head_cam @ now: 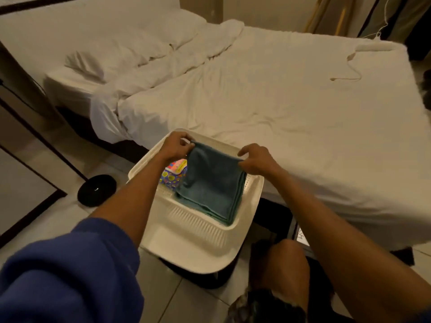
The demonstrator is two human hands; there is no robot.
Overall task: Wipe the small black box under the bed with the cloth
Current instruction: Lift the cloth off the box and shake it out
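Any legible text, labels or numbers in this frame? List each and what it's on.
White label on the dark object under the bed edge: large dark letters, turned sideways and cut off, unreadable.
Colourful packet in the white basket: printed strip, too blurred to read.
Nothing else carries text.

Teal folded cloth (211,183), top edge lifted, draped in white basket, black box seemingly out of sight

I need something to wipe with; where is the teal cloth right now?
In the head view, the folded teal cloth sits low centre inside the white plastic basket, beside a colourful patterned box, pinched at its top corners by both hands.
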